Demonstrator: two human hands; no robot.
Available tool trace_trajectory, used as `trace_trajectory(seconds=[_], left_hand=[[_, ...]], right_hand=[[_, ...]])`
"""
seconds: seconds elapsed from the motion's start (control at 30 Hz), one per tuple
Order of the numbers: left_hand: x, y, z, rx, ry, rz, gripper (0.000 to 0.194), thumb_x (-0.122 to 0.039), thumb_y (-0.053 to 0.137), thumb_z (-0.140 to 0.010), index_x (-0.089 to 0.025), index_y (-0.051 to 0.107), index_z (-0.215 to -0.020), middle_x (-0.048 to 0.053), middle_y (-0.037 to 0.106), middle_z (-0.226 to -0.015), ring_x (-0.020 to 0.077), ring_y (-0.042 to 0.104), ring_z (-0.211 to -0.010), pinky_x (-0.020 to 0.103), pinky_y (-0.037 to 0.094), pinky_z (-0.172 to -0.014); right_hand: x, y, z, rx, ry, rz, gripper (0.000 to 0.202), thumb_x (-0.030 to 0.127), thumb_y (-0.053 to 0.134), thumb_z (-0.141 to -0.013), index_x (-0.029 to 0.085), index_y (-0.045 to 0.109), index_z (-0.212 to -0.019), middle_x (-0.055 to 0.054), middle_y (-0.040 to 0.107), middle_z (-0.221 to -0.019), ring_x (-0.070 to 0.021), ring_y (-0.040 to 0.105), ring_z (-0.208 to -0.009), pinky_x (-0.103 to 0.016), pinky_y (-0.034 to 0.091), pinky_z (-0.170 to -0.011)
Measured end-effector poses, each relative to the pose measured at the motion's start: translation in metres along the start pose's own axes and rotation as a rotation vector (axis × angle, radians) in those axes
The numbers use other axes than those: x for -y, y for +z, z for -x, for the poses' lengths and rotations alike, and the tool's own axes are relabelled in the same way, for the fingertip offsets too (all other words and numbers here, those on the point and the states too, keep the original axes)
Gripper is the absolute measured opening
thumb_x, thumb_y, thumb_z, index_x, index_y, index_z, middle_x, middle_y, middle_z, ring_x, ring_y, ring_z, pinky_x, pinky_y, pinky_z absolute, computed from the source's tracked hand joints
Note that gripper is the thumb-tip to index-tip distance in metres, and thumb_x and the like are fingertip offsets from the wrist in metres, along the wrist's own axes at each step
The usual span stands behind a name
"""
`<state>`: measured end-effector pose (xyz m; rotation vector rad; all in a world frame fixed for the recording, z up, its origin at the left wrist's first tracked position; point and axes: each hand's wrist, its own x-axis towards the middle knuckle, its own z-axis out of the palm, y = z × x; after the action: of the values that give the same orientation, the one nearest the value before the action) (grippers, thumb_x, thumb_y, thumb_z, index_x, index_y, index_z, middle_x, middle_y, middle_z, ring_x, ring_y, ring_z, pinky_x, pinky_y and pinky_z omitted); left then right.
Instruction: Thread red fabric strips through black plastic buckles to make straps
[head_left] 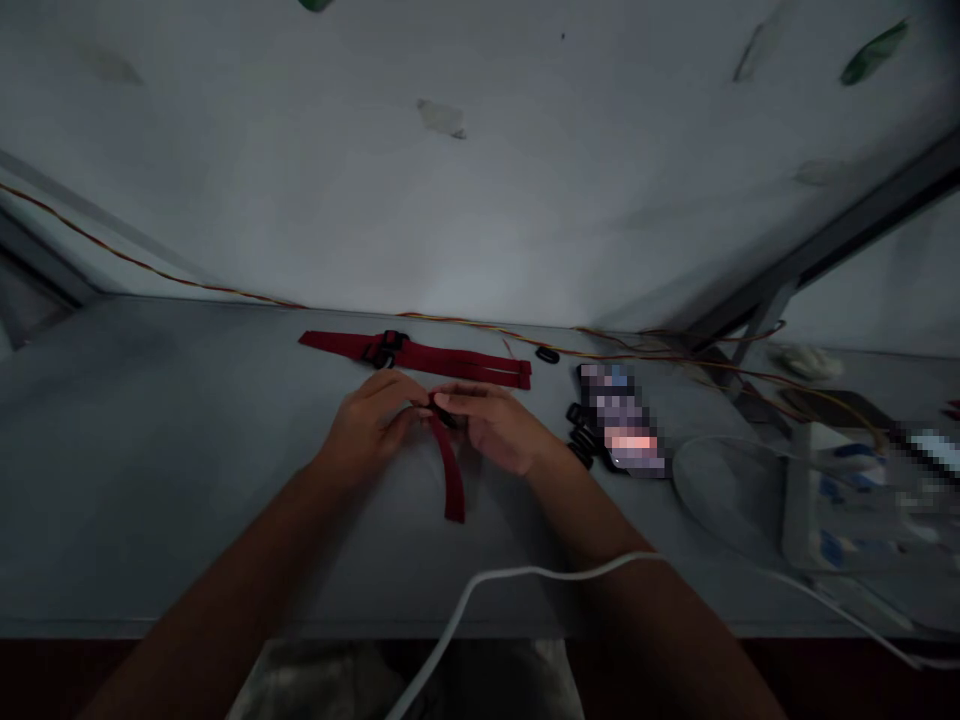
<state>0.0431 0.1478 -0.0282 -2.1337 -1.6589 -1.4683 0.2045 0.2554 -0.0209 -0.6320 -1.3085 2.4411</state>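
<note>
White cable (517, 573): curves up from bottom centre, across the right forearm
Red strap (454, 480): flat, narrow, centre of frame, loose end pointing down
Dark piece (448, 417): small, at the strap's upper end, detail unclear
Left hand (367, 425): fingers nearly closed, pinching the strap's upper end
Right hand (491, 420): fingers curled, grasping the dark piece
Bench (187, 450): grey, beneath both hands

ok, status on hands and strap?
Left hand and right hand pinching red strap. Black piece at its upper end. White cable across right forearm, off the strap.
</note>
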Motion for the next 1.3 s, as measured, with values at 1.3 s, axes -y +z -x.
trace_trajectory(seconds=[1.3], left_hand=[[-0.004, 0.002, 0.004, 0.065, -0.203, 0.209, 0.015, -0.024, 0.063, -0.092, -0.026, 0.077, -0.094, 0.001, 0.078, -0.100, 0.0170, 0.073, -0.095, 0.032, 0.058, -0.091]], right_hand=[[0.013, -0.012, 0.011, -0.021, -0.132, 0.385, 0.043, 0.025, 0.090, -0.060, 0.020, 0.058, -0.090, -0.003, 0.074, -0.090, -0.0162, 0.070, -0.082, -0.030, 0.053, -0.077]])
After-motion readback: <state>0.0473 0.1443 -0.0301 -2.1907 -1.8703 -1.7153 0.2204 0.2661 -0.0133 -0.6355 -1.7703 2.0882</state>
